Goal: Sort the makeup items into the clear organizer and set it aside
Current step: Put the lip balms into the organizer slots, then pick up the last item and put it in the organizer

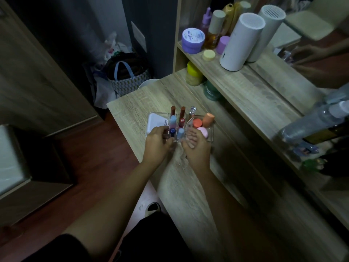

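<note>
The clear organizer (pixel 211 134) stands on the wooden desk (pixel 188 186) near its left edge. A white flat case (pixel 155 122) fills its left slot. Two brown-red lip tubes (pixel 182 115), a clear-capped tube (pixel 192 111) and light blue and dark blue tubes (pixel 172 121) stand in the middle slots. Orange and pink round items (pixel 202 123) sit in the right compartment. My left hand (pixel 157 143) grips the organizer's near left side. My right hand (pixel 196 147) grips its near right side.
A shelf (pixel 245 82) above the desk holds a purple jar (pixel 193 40), bottles and a white cylinder (pixel 241 41). Yellow and green jars (pixel 194 73) stand under it. A mirror (pixel 311 53) is at right, bags (pixel 124 74) lie on the floor at left.
</note>
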